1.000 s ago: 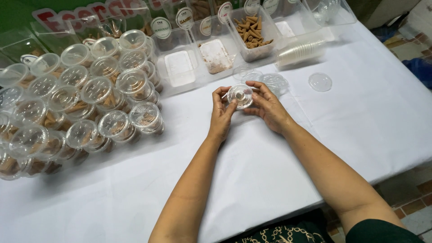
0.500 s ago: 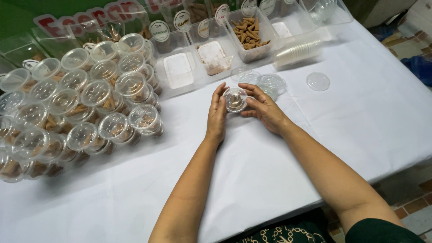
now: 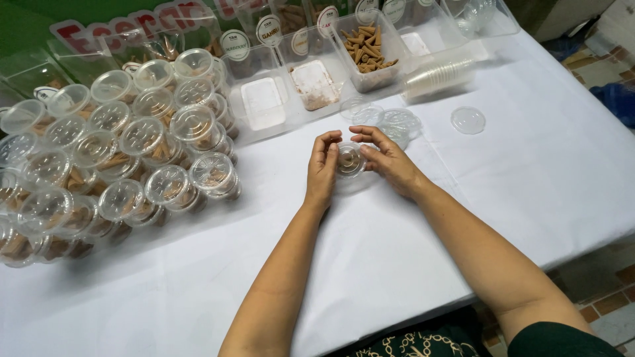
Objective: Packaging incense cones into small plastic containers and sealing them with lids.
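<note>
A small clear plastic cup (image 3: 350, 162) with a clear lid sits upright on the white tablecloth (image 3: 370, 251) between my hands. My left hand (image 3: 323, 166) curls around its left side with fingertips on the lid's rim. My right hand (image 3: 387, 158) wraps its right side, fingers pressing the lid's top edge. The cup's contents are hard to make out through the lid.
A big pile of lidded clear cups (image 3: 126, 152) holding brown cones lies at left. Clear bins stand at the back, one with brown cones (image 3: 366, 49). A sleeve of stacked cups (image 3: 440, 75) and loose lids (image 3: 467, 120) lie behind my hands.
The cup was held tilted with its lid toward me; it has come down onto the cloth and stands upright, with both hands now pressing on the lid's rim.
</note>
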